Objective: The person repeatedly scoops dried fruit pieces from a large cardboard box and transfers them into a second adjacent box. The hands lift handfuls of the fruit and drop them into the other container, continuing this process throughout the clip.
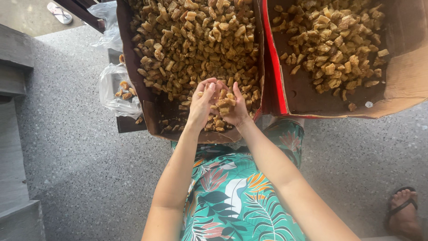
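Two open cardboard boxes sit in front of me. The left box [133,67] is nearly full of golden-brown crispy chunks [191,40]. My left hand [200,105] and my right hand [236,107] are cupped together over its near end, holding a small heap of the chunks [223,105] between them. The right box [401,85], with a red edge, holds a smaller pile of the same chunks [334,40] at its far side.
A clear plastic bag [117,89] with a few chunks lies left of the boxes, on a dark low stand. The floor is grey speckled terrazzo [80,147]. Another person's sandalled foot [403,209] is at the lower right. A grey step [15,67] runs along the left.
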